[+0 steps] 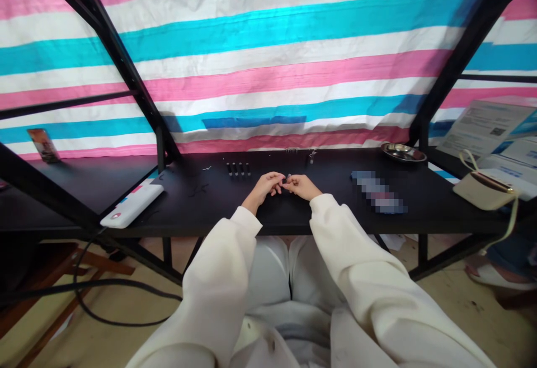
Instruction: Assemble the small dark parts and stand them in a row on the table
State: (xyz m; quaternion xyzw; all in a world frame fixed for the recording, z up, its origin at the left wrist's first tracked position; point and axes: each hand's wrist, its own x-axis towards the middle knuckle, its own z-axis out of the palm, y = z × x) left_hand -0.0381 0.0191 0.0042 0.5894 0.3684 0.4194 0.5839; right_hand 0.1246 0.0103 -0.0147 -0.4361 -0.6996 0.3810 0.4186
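Note:
My left hand (265, 185) and my right hand (300, 186) meet over the middle of the black table (235, 206). The fingertips of both pinch a small dark part (285, 180) between them; it is too small to name. Both arms wear white sleeves. A short row of small dark upright pieces (239, 169) stands just behind my left hand. A few more tiny parts (302, 152) lie near the table's back edge.
A white power strip (132, 204) lies at the left of the table, its cable running to the floor. A metal dish (403, 152) sits back right, a blurred flat object (378, 192) right of my hands, and a beige pouch (486, 189) far right. Black frame posts rise behind.

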